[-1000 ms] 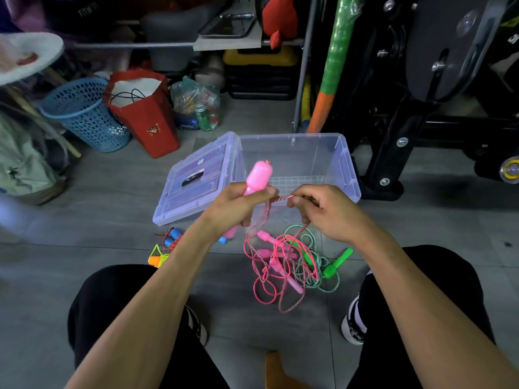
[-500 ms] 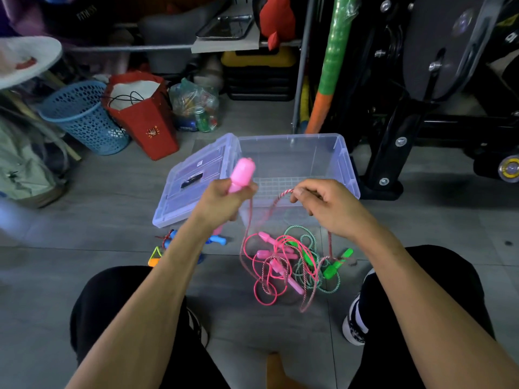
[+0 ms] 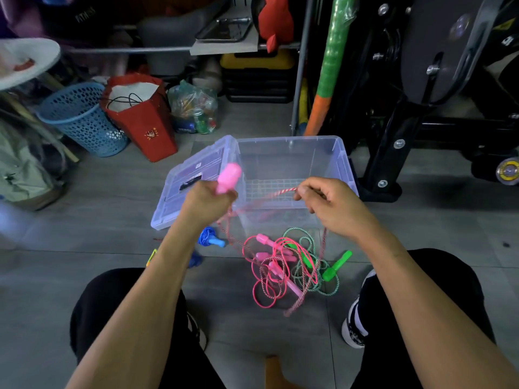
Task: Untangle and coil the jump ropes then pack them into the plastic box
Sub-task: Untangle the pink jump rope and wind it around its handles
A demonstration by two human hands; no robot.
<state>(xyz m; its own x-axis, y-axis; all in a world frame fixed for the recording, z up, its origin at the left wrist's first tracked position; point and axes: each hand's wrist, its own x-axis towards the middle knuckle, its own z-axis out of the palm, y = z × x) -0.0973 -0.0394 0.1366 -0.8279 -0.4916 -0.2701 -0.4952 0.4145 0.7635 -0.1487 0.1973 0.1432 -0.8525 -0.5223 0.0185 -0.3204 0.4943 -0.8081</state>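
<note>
Over the plastic box (image 3: 344, 161) — our left hand (image 3: 207, 204) grips a pink handle (image 3: 229, 178) | right hand (image 3: 331, 206) pinches its striped rope (image 3: 276, 193) | tangle (image 3: 283, 270) in front.

Legible markings are few. A dark fabric item (image 3: 84, 15) at the upper left shelf area carries faint pale lettering — it appears to read "FITNESS", though blurred. The red paper gift bag (image 3: 146, 119) bears a small gold emblem — no readable characters. The white sticker on the clear plastic lid (image 3: 191, 175) is too small to read.
</note>
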